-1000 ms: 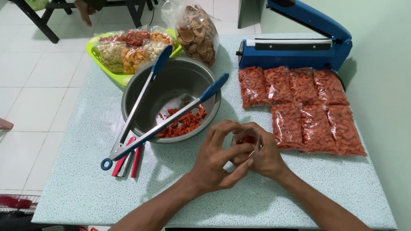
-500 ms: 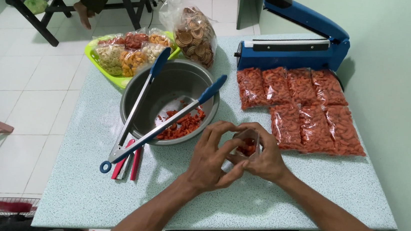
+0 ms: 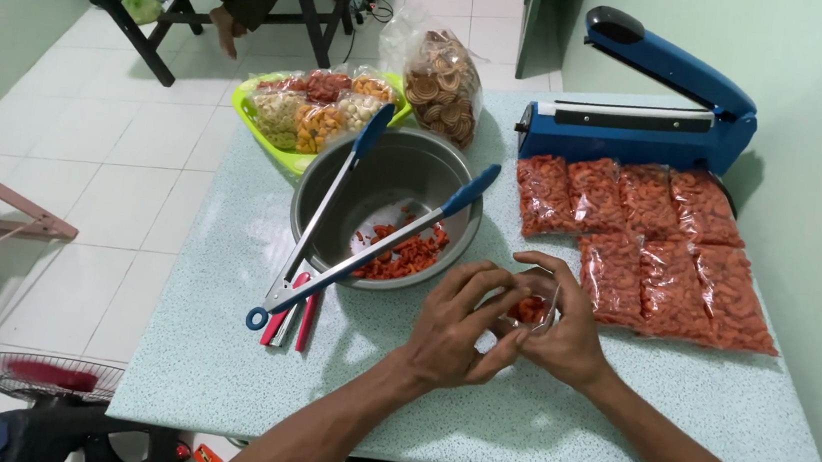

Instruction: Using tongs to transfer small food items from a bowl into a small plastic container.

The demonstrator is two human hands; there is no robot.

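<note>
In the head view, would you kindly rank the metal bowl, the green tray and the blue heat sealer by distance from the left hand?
1. Metal bowl, just beyond the left hand.
2. Blue heat sealer, far right.
3. Green tray, far left; nearly level with the sealer, too close to call.

A round steel bowl point(image 3: 391, 174) of red snack pieces carries blue-handled metal tongs point(image 3: 370, 242) across its rim. Beside it lie seven filled clear packets point(image 3: 646, 246), a blue lever heat sealer point(image 3: 643, 113) and a green tray point(image 3: 264, 137).

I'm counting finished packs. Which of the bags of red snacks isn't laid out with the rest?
The small clear bag between the left hand and right hand. It holds few red pieces, while the seven filled bags lie flat in rows by the blue sealer.
</note>
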